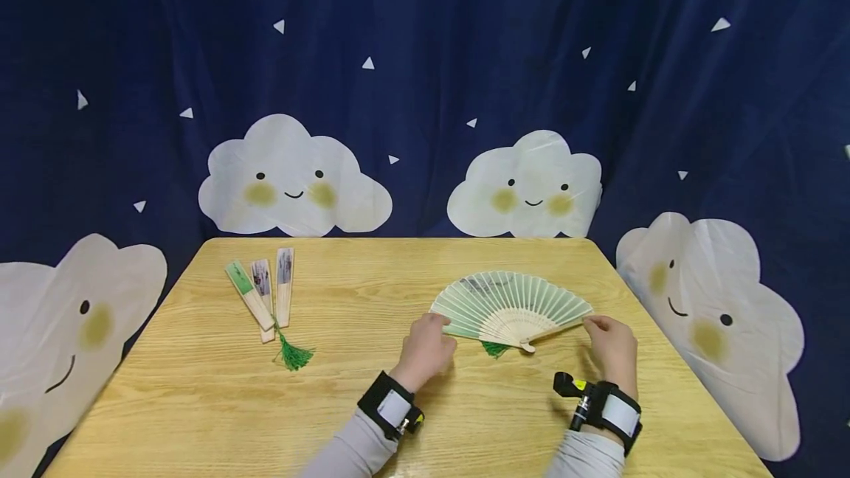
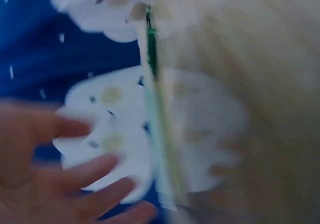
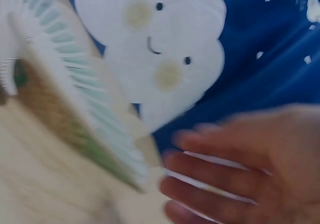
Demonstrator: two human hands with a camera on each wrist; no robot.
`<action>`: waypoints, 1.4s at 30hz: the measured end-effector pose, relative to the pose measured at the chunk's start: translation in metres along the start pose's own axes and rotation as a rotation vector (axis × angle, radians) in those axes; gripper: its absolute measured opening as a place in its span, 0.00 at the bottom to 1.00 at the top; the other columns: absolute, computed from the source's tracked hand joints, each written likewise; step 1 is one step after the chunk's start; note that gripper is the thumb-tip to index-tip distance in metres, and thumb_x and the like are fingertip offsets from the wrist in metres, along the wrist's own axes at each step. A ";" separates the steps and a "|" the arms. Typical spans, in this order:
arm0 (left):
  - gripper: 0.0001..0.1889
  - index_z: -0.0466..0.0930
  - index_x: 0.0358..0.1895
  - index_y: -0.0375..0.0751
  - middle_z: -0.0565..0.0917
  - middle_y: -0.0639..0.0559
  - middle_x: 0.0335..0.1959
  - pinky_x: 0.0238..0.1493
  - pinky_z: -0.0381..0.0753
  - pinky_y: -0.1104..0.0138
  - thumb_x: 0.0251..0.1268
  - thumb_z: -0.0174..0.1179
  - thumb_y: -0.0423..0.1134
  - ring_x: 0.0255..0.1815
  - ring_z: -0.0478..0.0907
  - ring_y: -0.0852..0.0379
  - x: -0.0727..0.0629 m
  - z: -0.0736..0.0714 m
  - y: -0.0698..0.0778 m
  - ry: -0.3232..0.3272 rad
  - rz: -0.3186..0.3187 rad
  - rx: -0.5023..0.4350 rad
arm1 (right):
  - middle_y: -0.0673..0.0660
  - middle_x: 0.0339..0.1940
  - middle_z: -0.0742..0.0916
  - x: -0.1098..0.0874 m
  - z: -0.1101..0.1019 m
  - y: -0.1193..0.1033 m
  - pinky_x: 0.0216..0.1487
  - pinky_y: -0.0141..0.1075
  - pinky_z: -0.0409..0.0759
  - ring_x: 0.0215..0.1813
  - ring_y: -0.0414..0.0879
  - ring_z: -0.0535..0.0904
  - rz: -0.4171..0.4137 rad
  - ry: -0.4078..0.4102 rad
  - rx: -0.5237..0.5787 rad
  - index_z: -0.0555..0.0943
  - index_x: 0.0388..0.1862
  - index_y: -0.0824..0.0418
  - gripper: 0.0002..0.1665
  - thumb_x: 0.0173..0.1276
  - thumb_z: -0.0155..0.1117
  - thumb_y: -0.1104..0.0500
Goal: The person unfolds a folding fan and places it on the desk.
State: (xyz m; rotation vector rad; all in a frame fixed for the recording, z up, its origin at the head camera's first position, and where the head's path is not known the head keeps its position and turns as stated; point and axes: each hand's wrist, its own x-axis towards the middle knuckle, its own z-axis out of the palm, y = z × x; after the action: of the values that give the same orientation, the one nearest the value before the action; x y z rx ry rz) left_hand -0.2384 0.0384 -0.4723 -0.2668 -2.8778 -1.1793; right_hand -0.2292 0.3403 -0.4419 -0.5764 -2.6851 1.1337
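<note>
A pale green folding fan lies spread on the table, its wooden ribs meeting at a pivot on the near side. Part of a green tassel shows beneath it. My left hand is at the fan's left end, and my right hand is by the right end. In the left wrist view, the left hand's fingers are spread apart beside the fan, seen edge-on and blurred. The right wrist view has the right hand's fingers loosely extended, with a gap between them and the fan's edge.
Three folded fans, one green and two with greyish printed covers, lie together on the left of the wooden table. A green tassel trails from them. Behind the table hangs a dark blue curtain with smiling clouds.
</note>
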 end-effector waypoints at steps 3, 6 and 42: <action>0.26 0.73 0.64 0.38 0.71 0.42 0.69 0.65 0.63 0.36 0.65 0.58 0.45 0.74 0.61 0.40 -0.007 0.012 0.023 -0.167 0.043 0.300 | 0.73 0.64 0.76 -0.002 -0.004 -0.012 0.61 0.60 0.71 0.65 0.71 0.70 -0.176 -0.243 -0.137 0.75 0.62 0.69 0.24 0.75 0.49 0.57; 0.30 0.68 0.69 0.42 0.65 0.45 0.74 0.70 0.55 0.35 0.68 0.57 0.51 0.78 0.54 0.45 -0.007 0.026 0.038 -0.264 0.051 0.439 | 0.74 0.64 0.76 -0.003 0.002 -0.020 0.62 0.61 0.70 0.66 0.71 0.69 -0.288 -0.433 -0.152 0.73 0.64 0.71 0.25 0.74 0.52 0.58; 0.42 0.56 0.76 0.52 0.55 0.52 0.79 0.71 0.53 0.35 0.63 0.57 0.64 0.80 0.49 0.52 0.064 0.048 0.047 -0.380 -0.007 0.509 | 0.77 0.73 0.62 0.042 0.040 -0.022 0.72 0.61 0.59 0.74 0.72 0.56 -0.295 -0.489 -0.262 0.62 0.71 0.74 0.34 0.73 0.56 0.56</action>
State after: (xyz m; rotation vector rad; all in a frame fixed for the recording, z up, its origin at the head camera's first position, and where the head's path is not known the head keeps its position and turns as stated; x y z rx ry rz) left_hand -0.2916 0.1140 -0.4685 -0.5067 -3.3678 -0.3879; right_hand -0.2856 0.3178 -0.4536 0.0924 -3.2161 0.9434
